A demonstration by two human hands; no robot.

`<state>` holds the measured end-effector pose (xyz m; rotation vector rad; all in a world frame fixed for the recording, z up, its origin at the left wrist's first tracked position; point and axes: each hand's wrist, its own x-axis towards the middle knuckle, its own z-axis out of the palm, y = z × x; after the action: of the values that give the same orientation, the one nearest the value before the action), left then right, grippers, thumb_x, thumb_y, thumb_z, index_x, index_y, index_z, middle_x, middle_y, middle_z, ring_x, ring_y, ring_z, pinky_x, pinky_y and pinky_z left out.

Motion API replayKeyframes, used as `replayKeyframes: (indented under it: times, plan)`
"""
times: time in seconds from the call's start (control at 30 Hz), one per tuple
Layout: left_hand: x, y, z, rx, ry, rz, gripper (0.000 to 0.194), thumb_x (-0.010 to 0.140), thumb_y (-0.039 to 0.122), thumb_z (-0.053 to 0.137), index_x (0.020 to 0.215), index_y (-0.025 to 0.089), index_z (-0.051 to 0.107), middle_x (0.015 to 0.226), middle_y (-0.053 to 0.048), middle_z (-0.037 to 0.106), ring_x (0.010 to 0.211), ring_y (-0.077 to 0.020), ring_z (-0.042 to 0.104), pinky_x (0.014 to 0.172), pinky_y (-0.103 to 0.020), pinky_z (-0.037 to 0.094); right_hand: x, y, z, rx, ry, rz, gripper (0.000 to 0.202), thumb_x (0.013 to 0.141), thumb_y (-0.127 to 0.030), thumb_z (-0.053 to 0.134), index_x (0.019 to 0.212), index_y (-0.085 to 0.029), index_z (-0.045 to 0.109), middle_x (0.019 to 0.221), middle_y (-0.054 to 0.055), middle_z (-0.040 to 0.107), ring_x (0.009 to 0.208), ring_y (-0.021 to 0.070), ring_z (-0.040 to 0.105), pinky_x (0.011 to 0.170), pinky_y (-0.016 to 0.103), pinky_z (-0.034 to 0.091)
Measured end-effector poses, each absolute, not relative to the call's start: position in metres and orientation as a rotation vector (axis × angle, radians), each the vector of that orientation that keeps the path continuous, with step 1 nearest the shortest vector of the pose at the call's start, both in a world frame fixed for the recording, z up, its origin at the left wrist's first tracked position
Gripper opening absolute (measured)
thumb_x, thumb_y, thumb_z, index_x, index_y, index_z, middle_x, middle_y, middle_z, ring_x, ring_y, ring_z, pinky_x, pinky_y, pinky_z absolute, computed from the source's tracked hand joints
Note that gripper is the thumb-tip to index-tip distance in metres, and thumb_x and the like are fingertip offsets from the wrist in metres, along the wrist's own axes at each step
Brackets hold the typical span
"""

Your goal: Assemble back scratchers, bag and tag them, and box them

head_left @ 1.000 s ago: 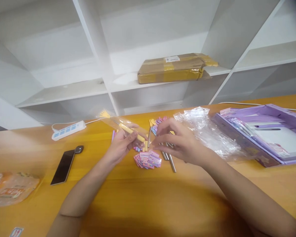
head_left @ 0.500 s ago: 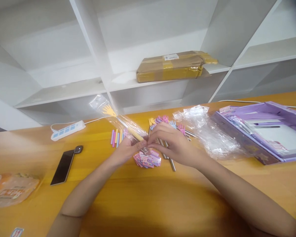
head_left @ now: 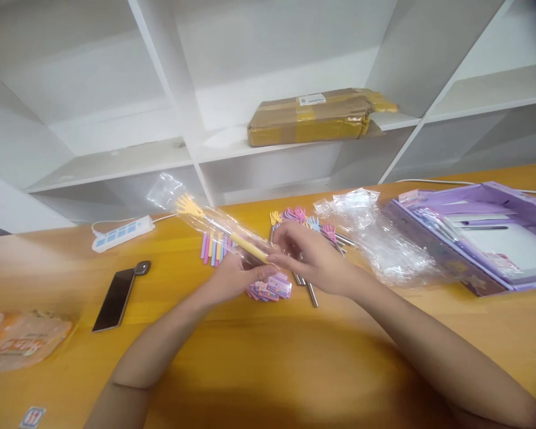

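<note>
Head view: above the middle of the wooden worktop [head_left: 250, 357], the left hand [head_left: 236, 277] is closed around a clear sleeve [head_left: 165, 189] holding a yellow-handled stick [head_left: 246, 244], its hand-shaped tip slanting up toward the far left corner. The right hand [head_left: 310, 259] has its fingers drawn together at the sleeve's lower end; whether they grip the handle or only the film, I cannot tell. Below the hands lie small printed cards [head_left: 279, 287], with pastel tubes [head_left: 212, 248] just beside them to the left. Metal rods with coloured hand-shaped heads [head_left: 329, 231] lie partly behind the right hand. Toward the right edge, a heap of clear bags [head_left: 393, 253] lies next to an open purple box [head_left: 446, 262]. A dark phone [head_left: 114, 300] lies left of centre, a white power strip [head_left: 122, 234] near the far edge, and an orange-printed packet [head_left: 27, 342] by the left edge.
</note>
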<state>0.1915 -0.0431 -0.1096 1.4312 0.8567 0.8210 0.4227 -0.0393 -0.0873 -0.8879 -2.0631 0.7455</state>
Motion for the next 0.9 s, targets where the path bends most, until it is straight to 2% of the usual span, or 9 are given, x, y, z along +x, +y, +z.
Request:
replayKeyframes:
  times: [0.1, 0.2, 0.3, 0.4, 0.5, 0.6, 0.67, 0.77, 0.9]
  plan:
    - [0.192, -0.047, -0.110, 1.418, 0.807, 0.786, 0.042, 0.082, 0.047, 0.093, 0.107, 0.018, 0.076, 0.093, -0.006, 0.076, 0.082, -0.0186, 0.071, 0.072, -0.028, 0.055, 0.420, -0.040, -0.102, -0.821, -2.109, 1.113, 0.054, 0.109, -0.062, 0.053, 0.081, -0.017, 0.058, 0.071, -0.001, 0.056, 0.063, 0.0089, 0.046, 0.059, 0.023, 0.035]
    - [0.191, -0.056, -0.125, 1.366, 0.730, 0.635, 0.045, 0.084, 0.051, 0.091, 0.104, 0.016, 0.071, 0.086, -0.005, 0.073, 0.074, -0.0167, 0.069, 0.066, -0.027, 0.055, 0.412, -0.053, -0.130, -0.637, -1.936, 1.509, 0.064, 0.109, -0.070, 0.047, 0.086, -0.014, 0.068, 0.081, 0.004, 0.070, 0.072, 0.0120, 0.061, 0.070, 0.025, 0.050]
    - [0.185, -0.077, -0.157, 1.295, 0.706, 0.481, 0.050, 0.085, 0.057, 0.088, 0.101, 0.015, 0.067, 0.076, -0.001, 0.066, 0.064, -0.0124, 0.062, 0.060, -0.025, 0.053, 0.405, -0.079, -0.163, -0.486, -1.838, 1.673, 0.061, 0.111, -0.065, 0.048, 0.093, -0.013, 0.074, 0.090, 0.009, 0.076, 0.083, 0.0156, 0.070, 0.088, 0.031, 0.059]
    - [0.174, -0.103, -0.192, 1.220, 0.666, 0.313, 0.052, 0.085, 0.058, 0.088, 0.099, 0.017, 0.061, 0.072, 0.002, 0.063, 0.061, -0.0108, 0.060, 0.056, -0.023, 0.050, 0.402, -0.105, -0.195, -0.422, -1.983, 1.617, 0.057, 0.114, -0.057, 0.043, 0.095, -0.014, 0.076, 0.093, 0.010, 0.078, 0.084, 0.0162, 0.073, 0.089, 0.032, 0.059]
    - [0.163, -0.122, -0.214, 1.176, 0.636, 0.251, 0.059, 0.088, 0.054, 0.087, 0.122, 0.022, 0.052, 0.078, 0.004, 0.067, 0.057, -0.0101, 0.059, 0.053, -0.022, 0.048, 0.402, -0.120, -0.219, -0.413, -2.217, 1.367, 0.055, 0.115, -0.053, 0.042, 0.098, -0.016, 0.077, 0.093, 0.010, 0.078, 0.083, 0.0166, 0.073, 0.083, 0.028, 0.057]
    - [0.157, -0.125, -0.224, 1.186, 0.606, 0.247, 0.066, 0.091, 0.053, 0.085, 0.135, 0.023, 0.047, 0.080, 0.003, 0.069, 0.055, -0.0099, 0.059, 0.052, -0.021, 0.045, 0.404, -0.119, -0.229, -0.386, -2.335, 1.223, 0.055, 0.116, -0.053, 0.041, 0.101, -0.016, 0.078, 0.093, 0.011, 0.079, 0.082, 0.0161, 0.073, 0.082, 0.027, 0.055]
    - [0.157, -0.122, -0.227, 1.181, 0.610, 0.294, 0.065, 0.093, 0.057, 0.082, 0.136, 0.022, 0.048, 0.078, 0.002, 0.069, 0.053, -0.0099, 0.058, 0.050, -0.021, 0.045, 0.406, -0.112, -0.229, -0.401, -2.325, 1.243, 0.059, 0.116, -0.055, 0.038, 0.100, -0.015, 0.078, 0.091, 0.011, 0.078, 0.081, 0.0152, 0.071, 0.081, 0.025, 0.055]
    - [0.159, -0.115, -0.230, 1.189, 0.610, 0.332, 0.056, 0.096, 0.061, 0.076, 0.125, 0.019, 0.052, 0.076, 0.002, 0.068, 0.049, -0.0088, 0.057, 0.047, -0.020, 0.043, 0.410, -0.104, -0.226, -0.404, -2.310, 1.272, 0.060, 0.117, -0.054, 0.034, 0.103, -0.014, 0.077, 0.091, 0.011, 0.076, 0.080, 0.0142, 0.068, 0.079, 0.024, 0.054]
    - [0.159, -0.113, -0.229, 1.210, 0.591, 0.303, 0.051, 0.100, 0.057, 0.073, 0.125, 0.019, 0.050, 0.076, 0.003, 0.067, 0.049, -0.0080, 0.055, 0.046, -0.019, 0.042, 0.413, -0.103, -0.227, -0.378, -2.332, 1.219, 0.057, 0.118, -0.049, 0.034, 0.103, -0.013, 0.076, 0.084, 0.009, 0.072, 0.073, 0.0128, 0.063, 0.074, 0.023, 0.051]
